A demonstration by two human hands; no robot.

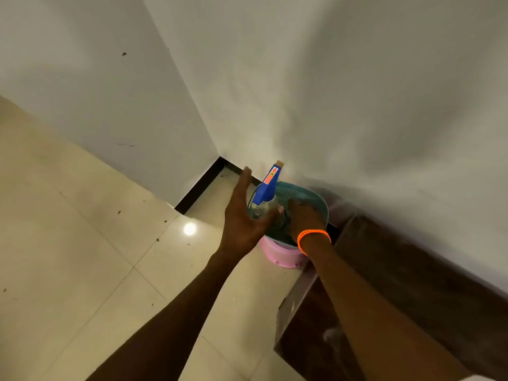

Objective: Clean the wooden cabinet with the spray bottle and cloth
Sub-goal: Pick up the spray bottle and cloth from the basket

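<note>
A spray bottle (266,193) with a blue trigger head and a clear body stands upright at the left side of a teal mesh basket (305,192). My left hand (242,215) is open, its palm against the bottle's clear body, fingers stretched up and thumb across the front. My right hand (305,220), with an orange band on the wrist, reaches down into the basket; its fingers are hidden inside. The dark wooden cabinet (412,276) stands low against the wall at the right, under my right forearm. I cannot make out a cloth.
The basket rests on a pink plastic stool (280,254) in the room's corner, just left of the cabinet. White walls meet behind it, with a dark skirting (200,185). Glossy beige floor tiles (82,243) spread to the left.
</note>
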